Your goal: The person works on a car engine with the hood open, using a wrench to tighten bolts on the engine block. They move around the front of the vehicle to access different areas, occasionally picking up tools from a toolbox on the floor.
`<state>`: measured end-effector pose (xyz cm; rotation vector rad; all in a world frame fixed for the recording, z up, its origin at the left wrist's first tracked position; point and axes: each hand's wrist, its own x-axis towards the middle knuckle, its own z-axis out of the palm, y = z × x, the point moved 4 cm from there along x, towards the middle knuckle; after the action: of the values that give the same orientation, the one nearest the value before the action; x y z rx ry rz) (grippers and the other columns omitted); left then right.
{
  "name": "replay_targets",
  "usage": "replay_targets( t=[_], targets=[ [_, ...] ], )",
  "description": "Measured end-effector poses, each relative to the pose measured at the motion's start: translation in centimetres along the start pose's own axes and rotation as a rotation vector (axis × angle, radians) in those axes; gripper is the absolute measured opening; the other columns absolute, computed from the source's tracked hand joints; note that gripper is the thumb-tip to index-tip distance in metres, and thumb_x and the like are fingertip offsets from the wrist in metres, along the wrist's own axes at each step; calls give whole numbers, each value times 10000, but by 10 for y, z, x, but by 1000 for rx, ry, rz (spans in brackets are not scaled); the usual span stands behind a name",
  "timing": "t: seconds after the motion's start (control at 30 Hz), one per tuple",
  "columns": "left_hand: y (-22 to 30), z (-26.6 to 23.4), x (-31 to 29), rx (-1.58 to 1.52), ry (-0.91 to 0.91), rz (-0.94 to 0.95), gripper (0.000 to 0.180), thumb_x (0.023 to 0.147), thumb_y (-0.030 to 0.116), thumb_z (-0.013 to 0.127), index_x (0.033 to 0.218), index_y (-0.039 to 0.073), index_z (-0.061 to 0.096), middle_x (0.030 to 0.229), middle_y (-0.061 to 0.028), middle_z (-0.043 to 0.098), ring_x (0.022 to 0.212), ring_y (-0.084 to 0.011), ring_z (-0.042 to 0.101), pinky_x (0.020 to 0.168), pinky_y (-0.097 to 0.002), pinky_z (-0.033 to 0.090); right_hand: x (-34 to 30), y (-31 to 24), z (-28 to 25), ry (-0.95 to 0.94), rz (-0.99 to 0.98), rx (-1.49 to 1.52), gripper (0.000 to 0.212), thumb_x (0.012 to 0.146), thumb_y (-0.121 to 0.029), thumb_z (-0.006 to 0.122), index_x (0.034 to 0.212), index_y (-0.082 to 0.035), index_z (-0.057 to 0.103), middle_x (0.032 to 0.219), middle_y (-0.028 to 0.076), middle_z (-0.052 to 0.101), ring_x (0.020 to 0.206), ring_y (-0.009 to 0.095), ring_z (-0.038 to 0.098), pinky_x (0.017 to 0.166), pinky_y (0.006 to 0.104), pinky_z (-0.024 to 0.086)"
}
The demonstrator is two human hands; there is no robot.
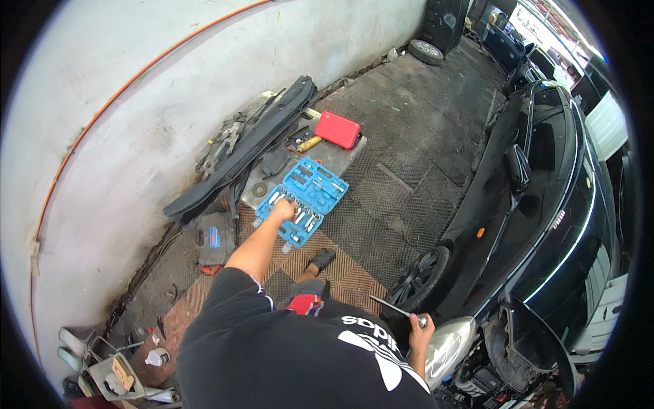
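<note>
An open blue socket-set case (332,198) lies on a low bench, with several metal sockets in rows inside. My left hand (285,210) reaches down into its near half, among the sockets. Its fingers look curled, but whatever they grip is hidden under the hand. By the black car's headlight, my right hand (422,332) is closed around a long metal ratchet wrench (390,305). The tool's round head shows above my fingers, and its slim shaft points left toward the front wheel.
A red case (338,129) and a yellow-handled tool (309,144) lie on the bench (353,154). Long black trim (248,146) leans by the wall. The black car (524,204) stands at right, its engine bay exposed. A grey toolbox (216,238) and a chair (119,373) are at left.
</note>
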<state>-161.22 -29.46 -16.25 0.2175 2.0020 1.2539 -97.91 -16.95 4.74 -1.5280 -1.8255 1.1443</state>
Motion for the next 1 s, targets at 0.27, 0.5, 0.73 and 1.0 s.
replay_targets(
  t=[0.27,0.5,0.73,1.0],
  targets=[
    [93,-22,251,360,296,-31,356,1000,321,524,1103,40,717,1195,-231,689,1167,-403,633,1002,-487,494,2,75,-17,391,370,-437,589,900,-493,752,993,77,634,897,243,649,822,333,558,792,442,461],
    [151,-17,345,562,253,-52,441,930,307,676,1290,56,636,1304,-207,655,1249,-351,611,1040,-454,488,-42,70,-56,612,651,-739,838,834,-610,739,1223,125,635,1149,362,660,1068,459,621,953,453,462],
    [158,-29,348,598,304,-10,390,955,263,625,1283,52,639,1269,-212,665,1214,-360,620,1027,-452,489,-55,57,-42,526,667,-412,629,942,-536,654,1039,85,626,795,211,605,736,319,575,713,425,443],
    [167,129,199,647,52,590,398,903,206,691,1232,-5,614,1241,-247,601,1239,-426,515,1088,-494,397,-81,23,-16,946,755,276,255,960,-340,705,999,-112,595,656,-34,487,456,67,383,407,264,306]
  ],
)
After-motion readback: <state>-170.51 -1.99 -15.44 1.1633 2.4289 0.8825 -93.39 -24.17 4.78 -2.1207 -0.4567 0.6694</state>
